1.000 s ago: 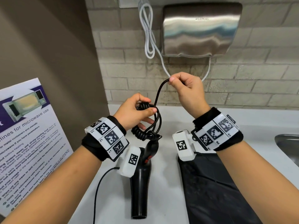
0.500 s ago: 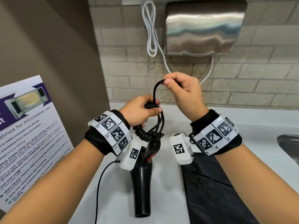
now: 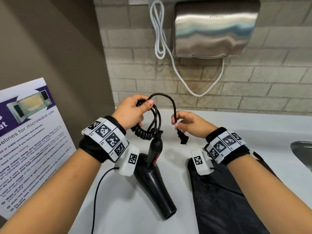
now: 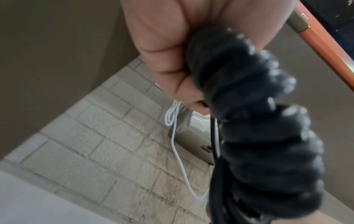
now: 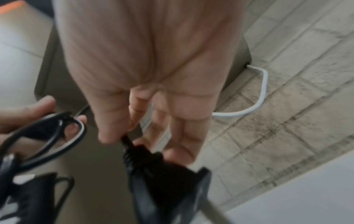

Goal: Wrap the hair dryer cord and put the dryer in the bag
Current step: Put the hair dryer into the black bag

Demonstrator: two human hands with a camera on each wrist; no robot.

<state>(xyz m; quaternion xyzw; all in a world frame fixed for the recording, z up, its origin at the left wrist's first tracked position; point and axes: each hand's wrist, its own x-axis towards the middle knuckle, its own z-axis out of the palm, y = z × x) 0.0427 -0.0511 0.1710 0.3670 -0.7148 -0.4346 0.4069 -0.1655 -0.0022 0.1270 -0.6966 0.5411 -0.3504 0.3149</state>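
Observation:
A black hair dryer (image 3: 154, 184) lies on the white counter (image 3: 118, 208), nozzle toward me, handle with red switches pointing away. Its black cord (image 3: 166, 98) arcs between my hands. My left hand (image 3: 133, 112) grips the gathered loops and the coiled section (image 3: 143, 132), blurred and close in the left wrist view (image 4: 258, 121). My right hand (image 3: 184, 119) pinches the cord just above the plug (image 3: 183, 138), which hangs below it, with that same plug (image 5: 164, 178) close up in the right wrist view. A black bag (image 3: 224, 200) lies flat to the right of the dryer.
A steel hand dryer (image 3: 214, 29) hangs on the brick wall with a white cable (image 3: 158, 31) looped beside it. A microwave poster (image 3: 28, 139) leans at the left. A sink edge (image 3: 302, 152) shows at far right. A thin black wire (image 3: 99, 188) runs off my left wrist.
My right hand came down and to the right along the cord until it reached the plug end. My left hand rose a little with the gathered loops. The dryer's nozzle now points more to the right.

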